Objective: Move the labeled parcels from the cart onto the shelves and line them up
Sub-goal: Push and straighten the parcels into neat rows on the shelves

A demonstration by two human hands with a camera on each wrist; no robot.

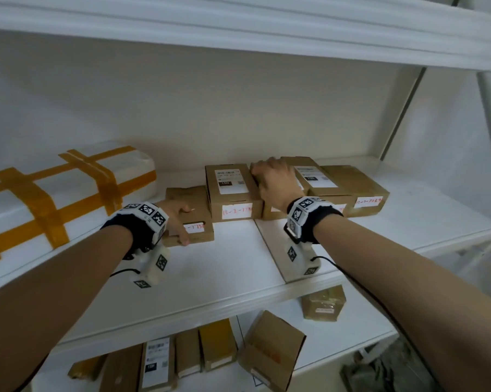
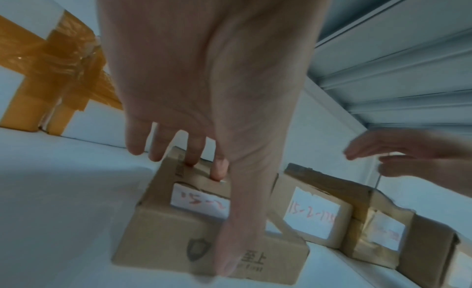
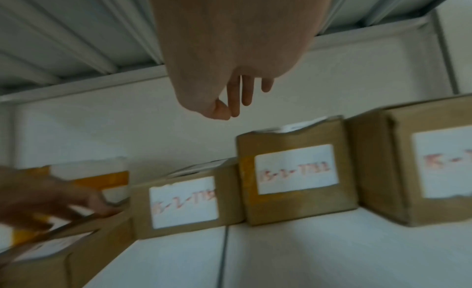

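Your left hand (image 1: 179, 219) is gripping the small brown parcel (image 1: 192, 213) at the left end of the row on the middle shelf (image 1: 233, 267), fingers lying across its top and the thumb running down its front face over the white label with red handwriting; the left wrist view is showing the same hold, the thumb (image 2: 237, 242) reaching the lower front edge of the box. That parcel is sitting flat on the shelf, slightly forward of its neighbour, a taller labelled parcel (image 1: 233, 190) just beside it on the right. Your right hand (image 1: 275, 179) is hovering over the next parcel (image 3: 296, 171) in the row, fingers hanging loosely and holding nothing; the right wrist view is showing clear space between the fingertips (image 3: 245, 94) and the box tops. A further parcel (image 1: 360, 190) is closing the row on the right. A big white package (image 1: 68, 193) strapped with orange tape is lying at the left of the shelf, and more brown boxes (image 1: 210, 349) are standing on the shelf below.
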